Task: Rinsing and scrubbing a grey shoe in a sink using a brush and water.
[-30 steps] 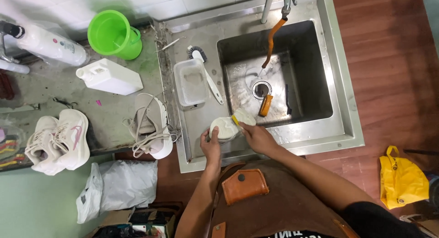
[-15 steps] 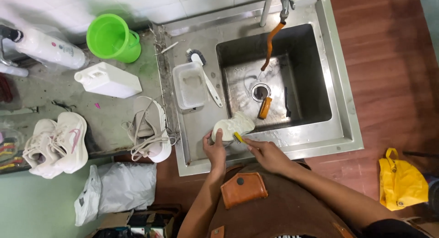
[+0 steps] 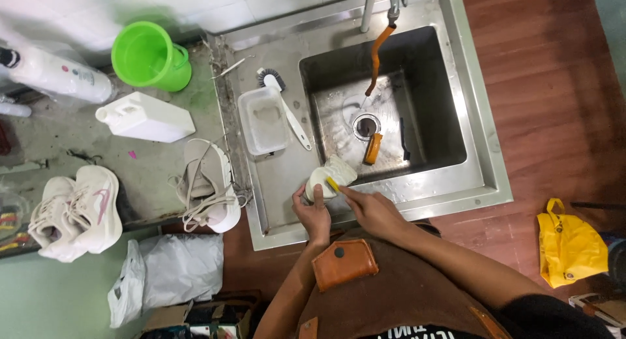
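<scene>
Your left hand (image 3: 313,212) clamps the white shoe (image 3: 329,176) at the sink's (image 3: 482,176) near rim, toe pointing away, while your right hand (image 3: 372,212) grips the yellow brush (image 3: 332,184) against it.

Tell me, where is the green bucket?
In the head view, the green bucket stands at the upper left on the grey counter, just left of the steel sink and above the white jug lying on its side.

You are looking down at a stainless steel sink unit (image 3: 482,182) with a deep basin and a flat drainboard on its left. White wall tiles (image 3: 195,3) run along the top edge. Reddish-brown wood-plank flooring (image 3: 554,85) lies to the right. A worn grey concrete counter (image 3: 59,143) adjoins the left side. Lighting is even.
</scene>
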